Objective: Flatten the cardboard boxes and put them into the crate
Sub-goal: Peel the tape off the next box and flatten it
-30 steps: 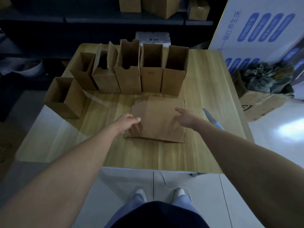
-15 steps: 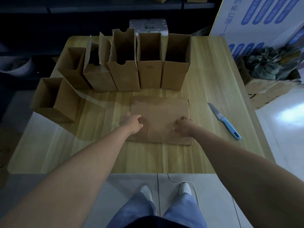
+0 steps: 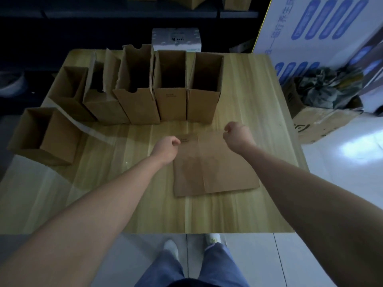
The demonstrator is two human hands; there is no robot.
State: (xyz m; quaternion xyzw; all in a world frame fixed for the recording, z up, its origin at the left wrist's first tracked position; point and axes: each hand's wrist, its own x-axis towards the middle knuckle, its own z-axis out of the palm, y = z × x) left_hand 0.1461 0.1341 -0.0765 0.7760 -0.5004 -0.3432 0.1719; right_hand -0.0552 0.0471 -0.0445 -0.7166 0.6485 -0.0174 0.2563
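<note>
Head camera: a flattened box (image 3: 215,168) lies on the wooden table (image 3: 248,214), right of centre, its near edge well back from the table's near edge and its right edge apart from the table's right edge, with bare wood on both sides. The left hand (image 3: 165,149) sits over the flattened box's far left corner and the right hand (image 3: 238,134) over its far right corner. Both have their fingers curled in tight, but from this angle it cannot be told whether they pinch the cardboard or merely hover at its rim.

Beyond the hands, a row of boxes (image 3: 172,104), five in all, stands upright and open-topped along the far side, touching or nearly touching one another. A narrow band of tabletop separates the row from the flattened box's far edge. A sixth open box (image 3: 60,139) stands alone at the table's left edge, with a broad stretch of bare wood between it and the left forearm.

A white carton (image 3: 176,41) sits just past the far edge. On the floor off the right edge, a floor carton (image 3: 323,119) holds crumpled cloth. White shoes (image 3: 171,246) show below the near edge.
</note>
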